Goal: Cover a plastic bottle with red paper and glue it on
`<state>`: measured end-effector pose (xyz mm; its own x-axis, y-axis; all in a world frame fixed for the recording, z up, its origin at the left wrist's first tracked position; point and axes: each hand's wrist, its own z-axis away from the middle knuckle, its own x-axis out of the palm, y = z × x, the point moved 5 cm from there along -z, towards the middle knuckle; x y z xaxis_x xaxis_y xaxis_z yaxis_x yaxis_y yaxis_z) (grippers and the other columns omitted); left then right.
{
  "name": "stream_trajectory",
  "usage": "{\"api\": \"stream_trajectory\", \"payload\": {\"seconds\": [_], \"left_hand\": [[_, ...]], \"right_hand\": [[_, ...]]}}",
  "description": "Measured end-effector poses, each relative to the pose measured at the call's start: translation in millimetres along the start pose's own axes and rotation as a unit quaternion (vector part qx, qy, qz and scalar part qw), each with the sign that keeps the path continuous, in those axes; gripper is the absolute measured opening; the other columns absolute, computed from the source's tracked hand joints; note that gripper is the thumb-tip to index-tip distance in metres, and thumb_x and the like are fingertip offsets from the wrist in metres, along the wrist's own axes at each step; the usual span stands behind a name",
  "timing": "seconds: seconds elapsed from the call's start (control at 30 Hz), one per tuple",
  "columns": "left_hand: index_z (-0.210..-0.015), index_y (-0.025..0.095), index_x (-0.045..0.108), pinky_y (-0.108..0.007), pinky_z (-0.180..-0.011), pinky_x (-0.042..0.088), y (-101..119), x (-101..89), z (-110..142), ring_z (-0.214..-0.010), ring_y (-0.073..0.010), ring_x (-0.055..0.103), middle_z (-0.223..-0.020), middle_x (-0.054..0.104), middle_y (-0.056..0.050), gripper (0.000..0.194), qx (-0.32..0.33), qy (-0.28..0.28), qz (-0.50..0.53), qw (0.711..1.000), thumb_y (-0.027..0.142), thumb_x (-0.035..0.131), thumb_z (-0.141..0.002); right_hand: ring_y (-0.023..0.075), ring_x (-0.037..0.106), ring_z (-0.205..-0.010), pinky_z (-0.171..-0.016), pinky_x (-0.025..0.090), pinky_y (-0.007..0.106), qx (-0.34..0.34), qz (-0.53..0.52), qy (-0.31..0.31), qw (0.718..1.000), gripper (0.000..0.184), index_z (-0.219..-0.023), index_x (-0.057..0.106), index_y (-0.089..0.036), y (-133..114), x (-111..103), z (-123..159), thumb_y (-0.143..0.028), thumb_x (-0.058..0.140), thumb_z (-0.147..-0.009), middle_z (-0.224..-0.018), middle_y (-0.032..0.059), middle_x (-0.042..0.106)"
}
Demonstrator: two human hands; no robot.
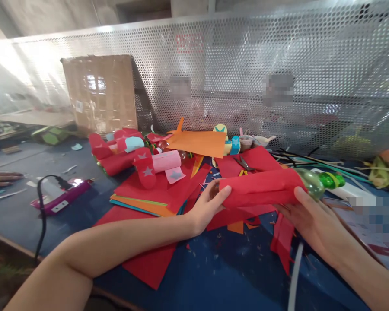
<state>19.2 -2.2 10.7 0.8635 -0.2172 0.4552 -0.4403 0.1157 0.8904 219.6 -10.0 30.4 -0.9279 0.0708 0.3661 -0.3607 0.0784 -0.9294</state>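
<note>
Both my hands hold a plastic bottle (314,185) lying sideways above the table, its body wrapped in red paper (262,188). My left hand (207,205) grips the bottle's base end, thumb on the paper. Near the shoulder, my right hand (314,220) holds the other end, with the thumb on the paper's edge and the other fingers mostly behind and below. The clear neck with green and yellow bands points right. Below the bottle lie red paper scraps (283,242) and orange scraps (236,226).
Stacked coloured paper (142,205) lies left of my hands. Behind it are decorated red and pink paper shapes (167,161), an orange sheet (197,143) and scissors (243,163). A purple power strip (63,198) sits at left. A cardboard sheet (100,95) leans against the perforated metal screen (240,56).
</note>
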Motion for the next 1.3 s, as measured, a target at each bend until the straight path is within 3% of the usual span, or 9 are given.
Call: {"api": "stream_trajectory", "payload": {"seconds": [0.17, 0.27, 0.37, 0.6, 0.83, 1.1, 1.3], "left_hand": [[-0.11, 0.02, 0.058, -0.037, -0.093, 0.048, 0.8, -1.7, -2.8, -0.115, -0.0263, 0.056, -0.121, 0.061, -0.01, 0.048, 0.003, 0.003, 0.008, 1.0, 0.052, 0.07, -0.076], [-0.107, 0.019, 0.059, -0.035, -0.086, 0.049, 0.6, -4.4, -6.9, -0.099, -0.0231, 0.061, -0.106, 0.064, -0.008, 0.055, -0.004, 0.005, 0.043, 0.999, 0.064, 0.062, -0.075], [-0.111, 0.022, 0.055, -0.034, -0.083, 0.05, 1.0, -5.6, -7.8, -0.086, -0.0186, 0.062, -0.098, 0.063, -0.004, 0.058, 0.001, -0.005, 0.049, 0.999, 0.065, 0.064, -0.073], [-0.134, 0.03, 0.041, -0.039, -0.092, 0.046, 0.9, -5.1, -2.0, -0.101, -0.0202, 0.058, -0.111, 0.057, -0.005, 0.066, 0.035, -0.039, -0.013, 0.999, 0.048, 0.068, -0.076], [-0.124, 0.027, 0.048, -0.036, -0.09, 0.046, -0.4, -6.8, -2.6, -0.1, -0.0201, 0.056, -0.108, 0.055, -0.004, 0.052, 0.026, -0.013, -0.05, 0.998, 0.037, 0.065, -0.075], [-0.111, 0.025, 0.051, -0.029, -0.076, 0.048, 0.4, -4.2, -5.5, -0.078, -0.014, 0.057, -0.094, 0.058, -0.001, 0.036, 0.001, -0.019, 0.003, 1.0, 0.038, 0.055, -0.078], [-0.118, 0.027, 0.044, -0.033, -0.085, 0.048, 3.2, -1.3, -0.3, -0.092, -0.017, 0.057, -0.105, 0.054, -0.003, 0.046, 0.032, -0.048, -0.04, 0.998, 0.04, 0.064, -0.078]], "right_hand": [[0.0234, 0.062, -0.116, -0.094, 0.055, 0.033, -0.001, 0.013, 0.021, 1.0, 0.041, -0.113, 0.067, -0.032, 1.3, -2.3, -1.9, -0.045, 0.074, -0.075, -0.113, 0.0, 0.073], [0.0232, 0.058, -0.121, -0.095, 0.054, 0.032, 0.005, 0.007, 0.042, 0.999, 0.042, -0.113, 0.067, -0.032, 0.6, -2.6, -2.5, -0.048, 0.074, -0.075, -0.119, -0.0005, 0.07], [0.0259, 0.058, -0.121, -0.095, 0.055, 0.033, 0.023, -0.003, 0.052, 0.998, 0.04, -0.109, 0.069, -0.029, 0.0, -1.8, -2.9, -0.048, 0.073, -0.075, -0.124, 0.0014, 0.068], [0.0249, 0.056, -0.123, -0.091, 0.056, 0.025, 0.026, -0.005, 0.057, 0.998, 0.038, -0.109, 0.069, -0.029, -2.5, -1.6, -2.8, -0.048, 0.07, -0.077, -0.127, 0.0013, 0.066], [0.026, 0.055, -0.124, -0.091, 0.056, 0.026, 0.032, -0.002, 0.062, 0.998, 0.036, -0.106, 0.069, -0.028, -1.2, -2.9, -3.1, -0.049, 0.07, -0.077, -0.127, 0.0016, 0.066], [0.0252, 0.053, -0.126, -0.09, 0.057, 0.025, 0.04, -0.004, 0.063, 0.997, 0.04, -0.111, 0.068, -0.027, -2.8, -0.4, -1.3, -0.049, 0.069, -0.078, -0.128, 0.002, 0.065], [0.0237, 0.054, -0.125, -0.084, 0.058, 0.021, 0.037, -0.011, 0.058, 0.998, 0.038, -0.108, 0.07, -0.028, -3.4, 0.5, -0.3, -0.05, 0.07, -0.077, -0.126, 0.0011, 0.067]]}}
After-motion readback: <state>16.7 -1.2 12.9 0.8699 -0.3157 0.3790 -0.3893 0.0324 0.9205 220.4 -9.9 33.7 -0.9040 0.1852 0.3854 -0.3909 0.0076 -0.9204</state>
